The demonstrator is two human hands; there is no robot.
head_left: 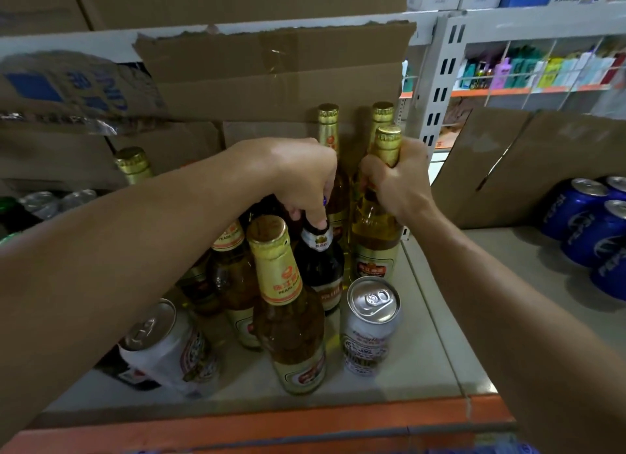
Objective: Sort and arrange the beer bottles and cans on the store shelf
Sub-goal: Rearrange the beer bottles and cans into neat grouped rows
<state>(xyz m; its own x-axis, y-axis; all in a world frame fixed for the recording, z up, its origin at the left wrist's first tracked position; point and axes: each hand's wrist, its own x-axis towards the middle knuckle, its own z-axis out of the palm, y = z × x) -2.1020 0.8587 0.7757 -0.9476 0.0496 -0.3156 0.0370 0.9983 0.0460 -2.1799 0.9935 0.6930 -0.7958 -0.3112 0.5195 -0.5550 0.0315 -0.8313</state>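
Several gold-capped beer bottles stand on the pale shelf point(389, 386). My right hand point(396, 182) is shut around the neck of a gold-foil bottle point(374, 237) at the right rear. My left hand point(305, 179) grips the top of a dark brown bottle point(321, 267) in the middle. A tall gold-label bottle point(288, 311) stands at the front. A white can point(369, 325) stands upright to its right. Another white can point(169, 348) leans on the left under my forearm. Two more gold-foil bottles point(328, 128) stand behind my hands.
Cardboard boxes point(271, 77) close off the back of the shelf and another box point(528, 169) stands at the right. Blue Pepsi cans point(589, 226) lie on the right shelf section. Silver can tops point(57, 199) sit far left. An orange shelf edge point(305, 426) runs along the front.
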